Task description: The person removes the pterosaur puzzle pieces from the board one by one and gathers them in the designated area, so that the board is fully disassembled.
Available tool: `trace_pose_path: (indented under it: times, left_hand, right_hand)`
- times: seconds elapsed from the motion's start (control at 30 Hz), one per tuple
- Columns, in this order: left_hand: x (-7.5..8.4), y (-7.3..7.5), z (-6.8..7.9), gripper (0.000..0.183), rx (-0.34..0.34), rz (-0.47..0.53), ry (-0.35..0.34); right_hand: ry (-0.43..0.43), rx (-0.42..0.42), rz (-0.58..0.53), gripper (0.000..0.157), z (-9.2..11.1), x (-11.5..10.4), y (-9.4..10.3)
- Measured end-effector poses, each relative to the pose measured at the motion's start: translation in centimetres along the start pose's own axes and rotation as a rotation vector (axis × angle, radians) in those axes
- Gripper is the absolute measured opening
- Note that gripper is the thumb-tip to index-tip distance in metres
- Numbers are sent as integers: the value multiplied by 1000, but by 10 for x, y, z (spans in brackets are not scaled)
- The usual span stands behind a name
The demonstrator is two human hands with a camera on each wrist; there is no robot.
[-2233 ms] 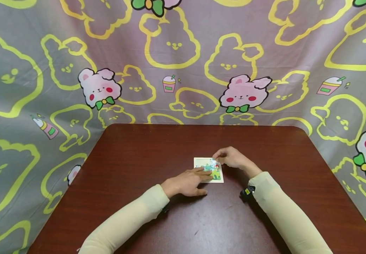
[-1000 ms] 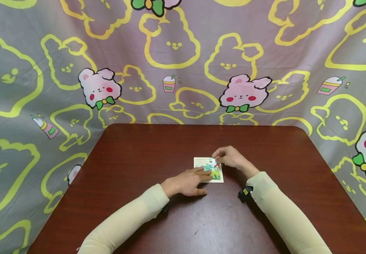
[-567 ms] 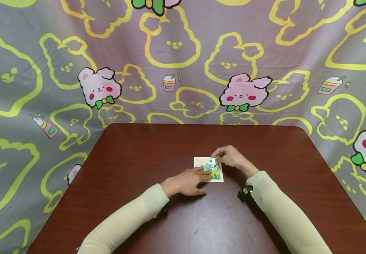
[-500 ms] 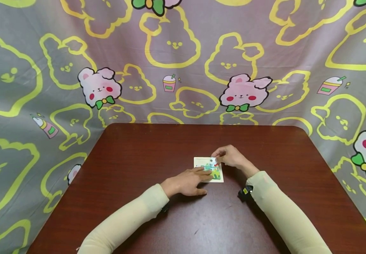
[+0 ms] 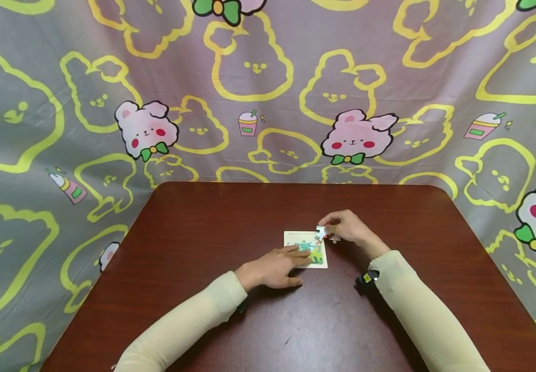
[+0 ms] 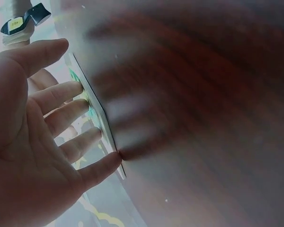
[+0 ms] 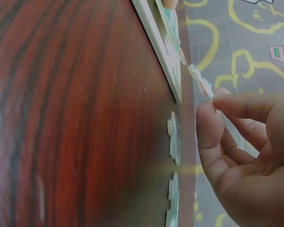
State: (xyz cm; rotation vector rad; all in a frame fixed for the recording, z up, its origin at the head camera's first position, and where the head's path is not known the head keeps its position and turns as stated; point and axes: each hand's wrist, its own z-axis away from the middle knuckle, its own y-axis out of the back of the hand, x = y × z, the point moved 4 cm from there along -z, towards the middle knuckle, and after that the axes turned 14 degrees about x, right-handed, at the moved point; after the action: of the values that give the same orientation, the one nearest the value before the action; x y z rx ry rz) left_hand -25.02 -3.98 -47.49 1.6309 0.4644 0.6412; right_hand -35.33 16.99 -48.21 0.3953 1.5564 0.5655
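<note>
A small square puzzle board [image 5: 294, 236] with a cream frame and a colourful picture lies on the table. My left hand [image 5: 274, 267] rests on its left part with fingers spread, covering some of the picture. In the left wrist view the fingertips of the left hand [image 6: 52, 127] meet the board's edge [image 6: 100, 113]. Thumb and finger of my right hand [image 5: 349, 227] pinch a white-blue jigsaw piece [image 5: 321, 233] at the board's upper right corner. The right wrist view has this jigsaw piece [image 7: 201, 83] raised and tilted, apart from the board [image 7: 156, 52].
Loose jigsaw pieces lie on the table right of the board, one piece [image 5: 335, 239] partly under the right hand; the right wrist view has another piece [image 7: 173, 203] there. A patterned cloth [image 5: 268, 77] hangs behind the brown table [image 5: 212, 217].
My right hand has lifted the jigsaw piece off the board's upper right corner and moved slightly right, uncovering a loose piece beside the board. The left hand has stayed in place.
</note>
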Motion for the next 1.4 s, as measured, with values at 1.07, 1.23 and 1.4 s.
trace_pose_path:
  times: [1.07, 1.23, 1.4]
  left_hand:
    - [-9, 11, 23, 56, 39, 94, 54]
    - [-11, 12, 26, 55, 38, 121, 78]
    - [-11, 11, 28, 54, 39, 129, 80]
  right_hand:
    - [-6, 2, -14, 20, 12, 26, 53]
    - [-36, 21, -6, 20, 13, 33, 62]
    - [-39, 26, 4, 21, 15, 40, 71]
